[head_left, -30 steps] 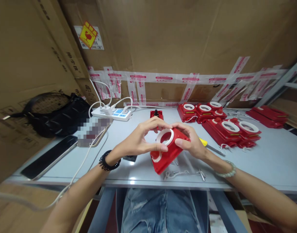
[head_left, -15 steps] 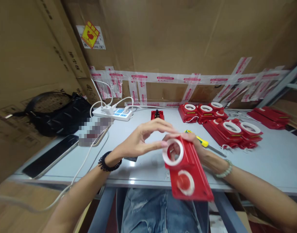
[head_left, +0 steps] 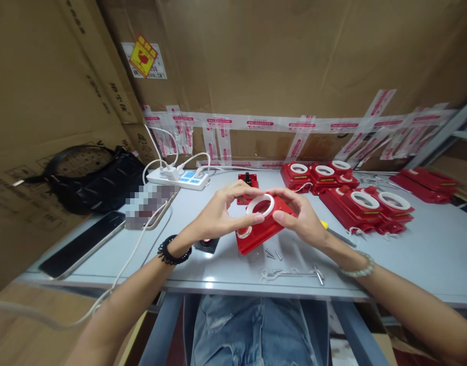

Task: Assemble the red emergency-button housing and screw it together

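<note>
A red housing cover (head_left: 263, 236) with a round opening is held tilted just above the table, between both hands. Around the opening sits a white ring (head_left: 270, 205). My left hand (head_left: 224, 211) curls over the ring's left side, thumb on its near edge and fingers at its far edge. My right hand (head_left: 302, 216) grips the cover's right end, thumb on top. Small screws (head_left: 271, 254) lie on the table below it, near a thin metal rod with a crossbar (head_left: 296, 275). Partly behind the hands is a red base with a black knob (head_left: 247, 179).
Several assembled red housings (head_left: 365, 206) stand at right, with flat red parts (head_left: 424, 184) beyond. A screwdriver (head_left: 342, 237) lies beside my right wrist. To the left are a black part (head_left: 207, 246), a power strip (head_left: 193, 179), phones (head_left: 83, 246), a cable and a black bag (head_left: 94, 183).
The red cover has swung from hanging tilted toward me to lying lower and flatter over the table. My right hand now grips its right end, and the screws and rod have come into view.
</note>
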Demonstrator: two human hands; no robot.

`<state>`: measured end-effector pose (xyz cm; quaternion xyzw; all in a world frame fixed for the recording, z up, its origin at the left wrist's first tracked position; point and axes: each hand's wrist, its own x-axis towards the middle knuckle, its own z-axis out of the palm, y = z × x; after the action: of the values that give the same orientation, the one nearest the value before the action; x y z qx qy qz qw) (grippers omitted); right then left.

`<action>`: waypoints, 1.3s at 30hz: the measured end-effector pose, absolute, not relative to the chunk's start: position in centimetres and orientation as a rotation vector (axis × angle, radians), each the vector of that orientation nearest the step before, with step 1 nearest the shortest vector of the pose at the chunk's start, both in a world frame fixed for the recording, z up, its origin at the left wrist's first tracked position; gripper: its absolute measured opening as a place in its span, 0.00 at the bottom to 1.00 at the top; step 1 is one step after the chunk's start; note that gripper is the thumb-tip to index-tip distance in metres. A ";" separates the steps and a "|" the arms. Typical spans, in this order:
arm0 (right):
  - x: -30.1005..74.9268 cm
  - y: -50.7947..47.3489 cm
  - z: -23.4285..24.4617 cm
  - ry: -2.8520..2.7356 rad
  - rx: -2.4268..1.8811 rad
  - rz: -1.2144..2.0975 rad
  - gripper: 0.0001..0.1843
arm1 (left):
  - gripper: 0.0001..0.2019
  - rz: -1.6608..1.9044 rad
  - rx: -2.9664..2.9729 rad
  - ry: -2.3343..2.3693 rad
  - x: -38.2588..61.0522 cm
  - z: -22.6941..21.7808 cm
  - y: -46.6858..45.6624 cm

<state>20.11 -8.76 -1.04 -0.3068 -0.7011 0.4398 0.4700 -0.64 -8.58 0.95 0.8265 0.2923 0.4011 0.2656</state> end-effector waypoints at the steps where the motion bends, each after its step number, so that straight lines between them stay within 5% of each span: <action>1: 20.1 -8.7 -1.0 -1.722 -0.733 1.094 0.23 | 0.19 1.070 2.224 0.769 -0.8 1.0 -8.6; 10: 19.6 -8.5 -1.6 -1.726 -0.712 1.082 0.30 | 0.27 0.952 2.372 0.901 -1.6 1.6 -8.4; 17: 23.0 -6.3 -0.4 -1.964 -1.137 0.146 0.14 | 0.24 0.476 2.556 1.676 -7.8 1.1 -4.8; 23: 25.0 -4.3 -1.2 -2.209 -1.628 -0.036 0.22 | 0.30 0.012 2.295 1.795 -9.4 -0.3 -4.1; 32: 25.4 -4.4 -1.5 -2.424 -1.860 0.030 0.32 | 0.32 0.641 2.540 1.584 -1.1 -1.0 -3.1; 39: 25.5 -4.8 -1.5 -2.515 -1.911 0.046 0.26 | 0.33 0.590 2.365 1.655 2.4 -2.2 -0.6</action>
<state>25.53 -4.85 -1.54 -0.6049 -0.7961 0.0146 -0.0087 2.37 -0.65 -2.17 0.7989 0.5591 0.1993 0.0976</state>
